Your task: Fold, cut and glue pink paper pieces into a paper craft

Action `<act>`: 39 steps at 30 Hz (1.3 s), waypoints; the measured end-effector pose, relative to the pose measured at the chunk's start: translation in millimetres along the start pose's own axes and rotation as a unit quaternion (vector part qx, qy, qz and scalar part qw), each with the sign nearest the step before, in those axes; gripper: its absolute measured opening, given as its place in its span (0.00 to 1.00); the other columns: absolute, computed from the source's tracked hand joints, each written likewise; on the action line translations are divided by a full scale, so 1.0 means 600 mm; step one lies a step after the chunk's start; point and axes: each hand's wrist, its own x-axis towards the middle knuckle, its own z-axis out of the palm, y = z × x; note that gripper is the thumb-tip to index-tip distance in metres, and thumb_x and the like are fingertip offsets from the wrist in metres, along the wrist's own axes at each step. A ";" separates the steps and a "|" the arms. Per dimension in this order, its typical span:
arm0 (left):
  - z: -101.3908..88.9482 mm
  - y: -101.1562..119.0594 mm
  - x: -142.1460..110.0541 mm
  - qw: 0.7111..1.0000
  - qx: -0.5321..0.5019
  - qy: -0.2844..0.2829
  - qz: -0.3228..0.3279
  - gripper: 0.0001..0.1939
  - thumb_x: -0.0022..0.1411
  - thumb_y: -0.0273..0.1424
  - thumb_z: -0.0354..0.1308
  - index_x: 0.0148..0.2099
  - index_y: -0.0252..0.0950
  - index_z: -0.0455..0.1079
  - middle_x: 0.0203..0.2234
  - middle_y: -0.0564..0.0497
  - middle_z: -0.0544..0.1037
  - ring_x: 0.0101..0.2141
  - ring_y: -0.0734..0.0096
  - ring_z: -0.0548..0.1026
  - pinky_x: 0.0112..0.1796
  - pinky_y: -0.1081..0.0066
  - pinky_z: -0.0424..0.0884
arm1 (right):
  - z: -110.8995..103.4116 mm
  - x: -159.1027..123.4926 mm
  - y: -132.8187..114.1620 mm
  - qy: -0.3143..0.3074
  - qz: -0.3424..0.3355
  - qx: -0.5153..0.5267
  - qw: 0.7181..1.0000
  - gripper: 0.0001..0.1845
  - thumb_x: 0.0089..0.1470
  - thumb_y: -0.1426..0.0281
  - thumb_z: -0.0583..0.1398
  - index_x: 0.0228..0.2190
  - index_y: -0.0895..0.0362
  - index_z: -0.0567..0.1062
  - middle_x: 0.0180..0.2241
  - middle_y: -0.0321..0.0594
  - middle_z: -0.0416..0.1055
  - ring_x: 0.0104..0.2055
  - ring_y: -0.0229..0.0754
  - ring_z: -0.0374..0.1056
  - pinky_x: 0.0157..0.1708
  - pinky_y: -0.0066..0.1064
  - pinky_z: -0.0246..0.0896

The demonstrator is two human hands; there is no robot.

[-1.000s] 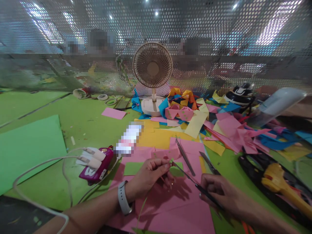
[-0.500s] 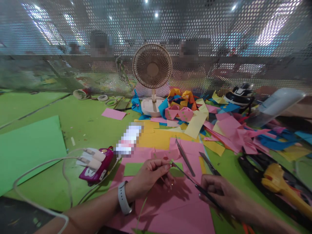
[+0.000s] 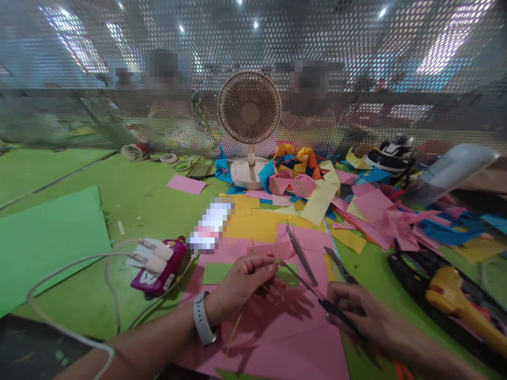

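Note:
My left hand (image 3: 253, 279), a watch on its wrist, pinches a narrow green paper strip (image 3: 234, 332) between thumb and forefinger. The strip's tail hangs down over the pink paper (image 3: 285, 343). My right hand (image 3: 352, 311) is closed around a thin tool with a black handle (image 3: 336, 311). Its slim metal tip meets a tiny green bit at my left fingertips; the exact kind of tool is unclear. Beyond my hands, tweezers (image 3: 301, 256) lie on the pink paper, and a dark-handled blade-like tool (image 3: 339, 265) rests beside my right knuckles. A green paper piece (image 3: 217, 273) lies partly behind my left hand.
A phone (image 3: 209, 226) lies left of centre, cabled near a purple power adapter (image 3: 158, 266). A fan (image 3: 249, 108) stands at the back before a perforated screen. Coloured paper scraps (image 3: 380, 206) heap up at right, near a black tray (image 3: 415, 295) with a yellow tool (image 3: 455, 295).
Both hands stay almost in place, with the tool tip still at my left fingertips. My left fingers have shifted slightly; the whole view has moved a little.

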 end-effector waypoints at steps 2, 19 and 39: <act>0.000 0.000 0.000 1.000 -0.009 -0.002 0.004 0.14 0.55 0.38 0.59 0.36 0.31 0.67 0.24 0.49 0.77 0.21 0.76 0.75 0.24 0.77 0.69 | -0.004 -0.001 0.001 0.014 -0.010 -0.002 1.000 0.25 0.41 0.49 0.61 0.21 0.56 0.60 0.15 0.26 0.54 0.16 0.27 0.49 0.16 0.19 0.44; -0.001 -0.003 -0.003 0.999 0.003 -0.034 0.003 0.14 0.56 0.39 0.58 0.36 0.30 0.70 0.26 0.47 0.78 0.24 0.75 0.76 0.27 0.76 0.70 | 0.005 0.004 0.012 0.005 -0.020 -0.044 0.999 0.23 0.42 0.52 0.62 0.20 0.56 0.60 0.16 0.27 0.53 0.18 0.29 0.49 0.16 0.19 0.47; -0.003 -0.002 -0.001 0.999 -0.027 -0.014 0.017 0.15 0.56 0.37 0.59 0.41 0.30 0.67 0.24 0.49 0.78 0.22 0.75 0.76 0.25 0.76 0.71 | 0.004 0.001 0.008 -0.004 -0.018 0.001 1.000 0.23 0.43 0.52 0.61 0.20 0.56 0.59 0.15 0.25 0.53 0.16 0.27 0.47 0.15 0.19 0.43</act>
